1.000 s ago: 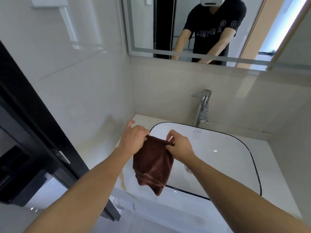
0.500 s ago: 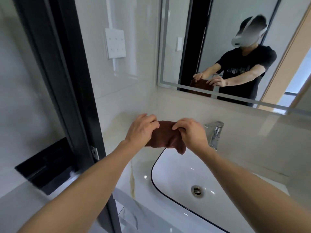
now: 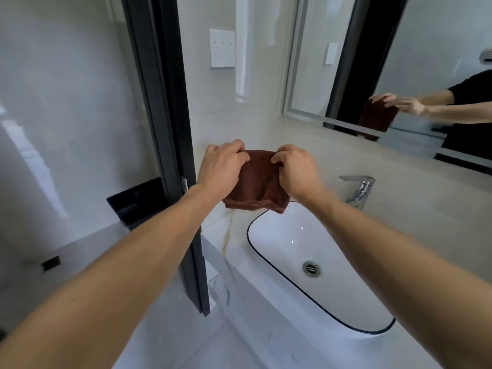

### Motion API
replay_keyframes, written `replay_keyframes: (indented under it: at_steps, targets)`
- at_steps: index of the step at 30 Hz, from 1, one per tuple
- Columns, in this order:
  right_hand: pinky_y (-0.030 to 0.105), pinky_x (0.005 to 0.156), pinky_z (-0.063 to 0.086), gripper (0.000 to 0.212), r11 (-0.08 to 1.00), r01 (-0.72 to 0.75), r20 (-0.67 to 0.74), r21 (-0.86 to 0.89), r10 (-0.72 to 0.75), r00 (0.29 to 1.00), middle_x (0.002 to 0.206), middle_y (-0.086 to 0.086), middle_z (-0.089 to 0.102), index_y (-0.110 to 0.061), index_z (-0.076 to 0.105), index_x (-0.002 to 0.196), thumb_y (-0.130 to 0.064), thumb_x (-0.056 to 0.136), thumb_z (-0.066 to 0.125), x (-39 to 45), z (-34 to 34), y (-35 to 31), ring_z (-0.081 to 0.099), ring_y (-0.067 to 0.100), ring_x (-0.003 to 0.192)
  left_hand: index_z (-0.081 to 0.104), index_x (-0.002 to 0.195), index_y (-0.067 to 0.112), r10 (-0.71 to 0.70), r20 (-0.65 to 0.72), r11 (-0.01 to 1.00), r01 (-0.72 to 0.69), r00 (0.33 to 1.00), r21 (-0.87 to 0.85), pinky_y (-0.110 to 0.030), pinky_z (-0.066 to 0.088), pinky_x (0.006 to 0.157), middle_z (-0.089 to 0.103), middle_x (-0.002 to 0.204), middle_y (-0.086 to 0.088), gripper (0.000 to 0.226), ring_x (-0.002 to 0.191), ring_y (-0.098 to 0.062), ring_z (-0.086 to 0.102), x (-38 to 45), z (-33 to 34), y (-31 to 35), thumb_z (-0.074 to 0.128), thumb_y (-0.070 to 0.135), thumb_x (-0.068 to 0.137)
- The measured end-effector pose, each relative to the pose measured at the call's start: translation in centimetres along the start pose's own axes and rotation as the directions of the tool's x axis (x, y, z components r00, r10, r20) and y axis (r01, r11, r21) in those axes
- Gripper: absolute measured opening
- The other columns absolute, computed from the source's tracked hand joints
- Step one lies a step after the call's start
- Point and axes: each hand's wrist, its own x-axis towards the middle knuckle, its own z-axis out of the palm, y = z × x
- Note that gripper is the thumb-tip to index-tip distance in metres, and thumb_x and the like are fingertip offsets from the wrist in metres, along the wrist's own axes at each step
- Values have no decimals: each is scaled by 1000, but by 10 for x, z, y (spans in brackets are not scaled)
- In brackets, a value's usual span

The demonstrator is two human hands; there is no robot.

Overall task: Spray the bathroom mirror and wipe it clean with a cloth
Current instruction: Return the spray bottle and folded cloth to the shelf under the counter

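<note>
A dark brown cloth [image 3: 256,185] hangs folded between both hands above the counter's left corner. My left hand [image 3: 221,169] pinches its upper left edge, and my right hand [image 3: 295,170] pinches its upper right edge. The bathroom mirror [image 3: 415,54] fills the upper right wall and reflects both hands and the cloth. It lies up and to the right of my hands, apart from them. No spray bottle is in view.
A white basin [image 3: 271,235] with a dark rim and drain [image 3: 311,268] sits below right. A chrome tap [image 3: 358,189] stands behind it. A black door frame [image 3: 165,129] runs down the left, with a white switch plate [image 3: 222,48] on the wall.
Both hands have lifted the cloth from low over the basin to chest height. The view swung up and left, so more mirror and door frame show.
</note>
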Motion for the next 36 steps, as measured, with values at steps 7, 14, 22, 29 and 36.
replay_keyframes:
  at_steps: [7, 14, 22, 29, 36]
  targets:
    - [34, 85, 50, 46, 990, 83, -8, 114, -82, 997, 129, 4, 61, -9, 71, 118, 7, 80, 51, -24, 7, -42, 59, 31, 112, 75, 111, 15, -137, -92, 986, 145, 986, 85, -41, 38, 84, 64, 113, -7, 33, 98, -32, 59, -56, -27, -8, 54, 1, 90]
    - [35, 85, 51, 46, 966, 178, 56, 187, -191, 980, 128, 5, 60, -8, 69, 121, 5, 81, 50, -69, 49, -98, 55, 30, 113, 78, 105, 18, -226, -50, 963, 231, 973, 140, -37, 36, 74, 66, 109, -6, 57, 97, -33, 60, -138, -34, -34, 24, 27, 90]
    - [38, 77, 53, 41, 953, 186, 168, 238, -229, 959, 125, 6, 60, -8, 71, 117, 0, 82, 51, -137, 122, -149, 56, 30, 109, 79, 101, 24, -260, 38, 947, 247, 965, 204, -38, 41, 78, 66, 107, -3, 51, 94, -29, 60, -246, -7, -69, 30, 22, 86]
    - [36, 85, 51, 39, 969, 138, 262, 203, -190, 946, 130, 7, 57, -7, 67, 122, -6, 87, 51, -211, 217, -154, 52, 29, 115, 80, 100, 21, -246, 71, 956, 230, 967, 179, -39, 44, 83, 69, 102, -2, 52, 90, -29, 65, -333, 75, -82, 30, 26, 89]
    - [37, 87, 52, 36, 987, 95, 356, 131, -136, 925, 131, 5, 54, -11, 65, 123, -17, 88, 58, -280, 318, -123, 48, 26, 119, 71, 119, 27, -314, 235, 947, 286, 920, 146, -34, 33, 103, 63, 119, 3, 53, 115, -27, 56, -404, 196, -76, 25, 36, 94]
